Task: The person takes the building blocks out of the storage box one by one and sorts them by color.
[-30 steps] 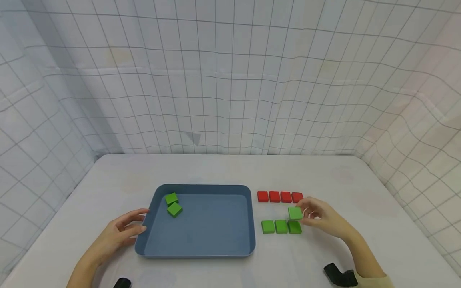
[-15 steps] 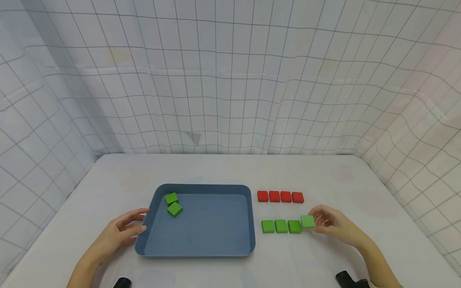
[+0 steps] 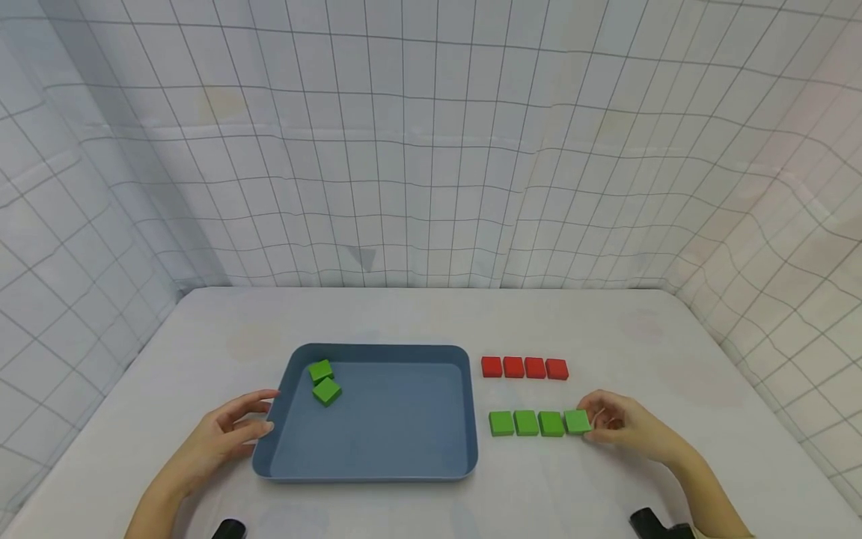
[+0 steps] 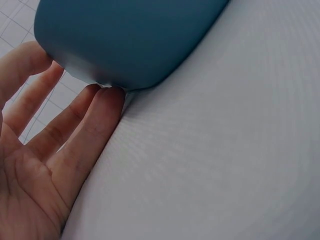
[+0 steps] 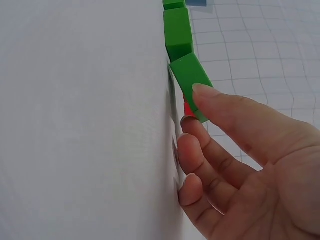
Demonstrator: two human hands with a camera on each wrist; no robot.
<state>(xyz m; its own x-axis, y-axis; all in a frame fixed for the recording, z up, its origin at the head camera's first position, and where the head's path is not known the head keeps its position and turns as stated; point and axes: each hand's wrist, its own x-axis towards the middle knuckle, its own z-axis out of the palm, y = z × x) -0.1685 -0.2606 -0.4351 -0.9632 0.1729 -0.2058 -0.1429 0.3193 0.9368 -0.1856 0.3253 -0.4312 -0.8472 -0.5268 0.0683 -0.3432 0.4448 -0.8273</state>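
My right hand (image 3: 629,427) pinches a green block (image 3: 577,422) between thumb and fingers at the right end of a row of green blocks (image 3: 526,424). In the right wrist view that held block (image 5: 190,75) is tilted, its near end raised, its far end by the neighbouring green block (image 5: 178,30). My left hand (image 3: 218,438) is at the left side of a blue-grey tray (image 3: 377,449). In the left wrist view its extended fingertips touch the outer wall of the tray (image 4: 125,40). Two green blocks (image 3: 327,391) lie in the tray's upper left.
Behind the green row, several red blocks (image 3: 513,367) stand in a line right of the tray. A white-covered table (image 3: 404,314) bears everything, with a white grid-patterned curtain (image 3: 431,150) behind and at the sides. Black wrist devices (image 3: 652,522) show at the bottom edge.
My right hand has carried the green block rightward and toward me, from above the row's third block down to the row's right end. My left hand and the tray have stayed put.
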